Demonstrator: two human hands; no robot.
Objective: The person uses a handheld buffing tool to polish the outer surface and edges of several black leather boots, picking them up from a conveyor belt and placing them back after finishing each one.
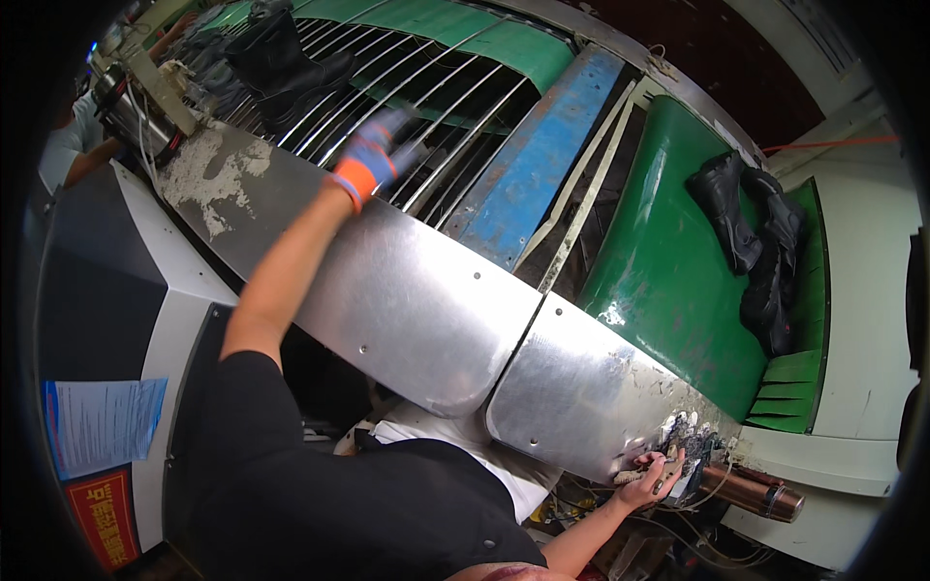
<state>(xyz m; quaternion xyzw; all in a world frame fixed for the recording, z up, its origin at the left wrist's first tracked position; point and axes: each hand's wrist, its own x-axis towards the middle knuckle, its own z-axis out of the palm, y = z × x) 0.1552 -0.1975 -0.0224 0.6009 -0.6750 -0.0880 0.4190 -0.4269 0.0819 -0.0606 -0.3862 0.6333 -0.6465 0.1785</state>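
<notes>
Item: left grip (373,157), gloved in blue with an orange cuff, held out over the metal rods (426,97). Blurred; I could not tell whether its fingers were spread or pressed together. The arm lay stretched across the steel table (417,300), probably because the rods sat beyond its near edge.

Item: right grip (651,476), at the dirty far-right corner of that table. Fingers curled; whether they pinched anything I could not tell. It perhaps served to steady the leaning body.

Item: black boots (281,73), bunched on the rods, up and left of the gloved hand, apart from it. The rods presumably bore them over the open gap.

Item: more black boots (725,208), lying on the green belt (659,232) before a slitted green curtain (799,373); likely laid flat because tall shafts would topple.

Item: blue metal plate (547,155), between rods and belt, apparently as a bridge.

Item: copper-coloured cylinder (760,494), near the right grip.

Item: another person (77,150), at the far left, partly hidden.
</notes>
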